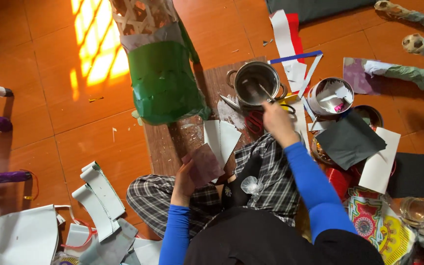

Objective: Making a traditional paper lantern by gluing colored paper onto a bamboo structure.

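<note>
The person is wearing a long-sleeved top in bright blue, with the snug sleeves running down both arms and ending at the wrists, leaving the left hand (183, 182) and the right hand (277, 122) bare. Over the legs they are wearing loose checked cloth in black, grey and white, its plaid lines crossing in a fine grid and bunching into folds over the knees. A dark, nearly black garment is covering the chest and shoulders at the bottom edge of the view, hiding where the blue sleeves join the body.
</note>
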